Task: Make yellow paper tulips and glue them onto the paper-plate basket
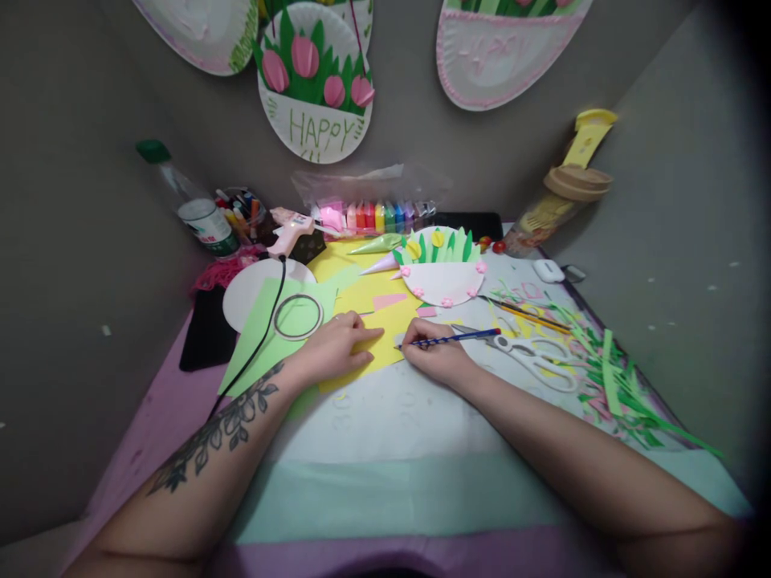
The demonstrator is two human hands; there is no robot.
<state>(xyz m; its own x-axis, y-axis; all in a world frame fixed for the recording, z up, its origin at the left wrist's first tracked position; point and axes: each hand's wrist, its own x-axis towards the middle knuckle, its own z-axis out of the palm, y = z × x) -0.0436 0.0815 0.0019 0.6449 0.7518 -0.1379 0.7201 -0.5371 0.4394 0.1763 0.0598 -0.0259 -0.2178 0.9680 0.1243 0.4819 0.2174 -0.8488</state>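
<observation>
My right hand (pixel 434 350) is closed around a blue patterned pencil (pixel 475 336), whose tip rests at the right edge of the yellow paper (pixel 385 347). My left hand (pixel 339 347) lies on that same sheet with its fingers spread, the index finger stretched toward the pencil tip. Left of it, a roll of tape (pixel 299 318) lies on light green paper (pixel 256 329). White-handled scissors (pixel 530 357) lie just right of my right hand. Beyond both hands sits a paper-plate basket (pixel 442 269) with green paper grass, yellow flowers and pink blossoms along its rim.
A pink glue gun (pixel 292 230) with a black cord stands at the back left, near a bottle (pixel 201 217) and a cup of markers (pixel 241 210). Paper scraps (pixel 620 393) heap at the right, below a lidded cup (pixel 557 201). Decorated plates (pixel 316 96) hang above.
</observation>
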